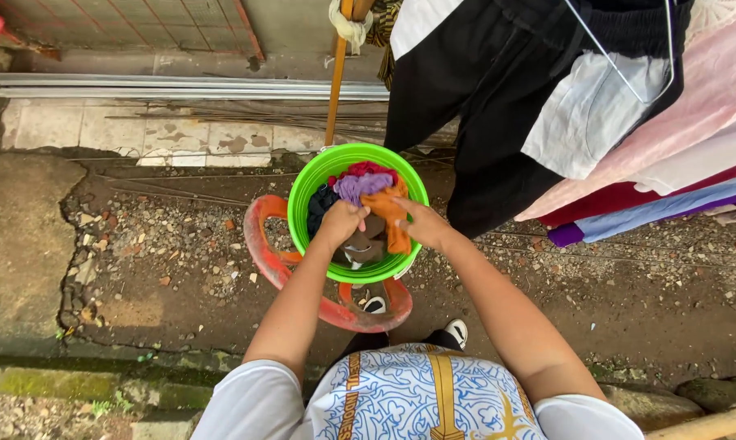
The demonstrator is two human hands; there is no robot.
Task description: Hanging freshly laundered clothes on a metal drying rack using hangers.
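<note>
Laundry [360, 189] fills the green bucket [307, 191]; left hand [341, 222] and right hand [421, 226] fingers clutch it.

Green plastic bucket [304, 189]: round, bright lime, upright, centre of frame just above the middle, seated on a red plastic stool [263, 244]. Filled with crumpled clothes: orange cloth [392, 213] at right, draped toward the lower rim; purple cloth [360, 186] at upper centre; red piece behind it; dark garment [320, 205] at left.

Fingertips [353, 231] buried in laundry [360, 189]; bucket's [307, 191] bottom hidden
</note>
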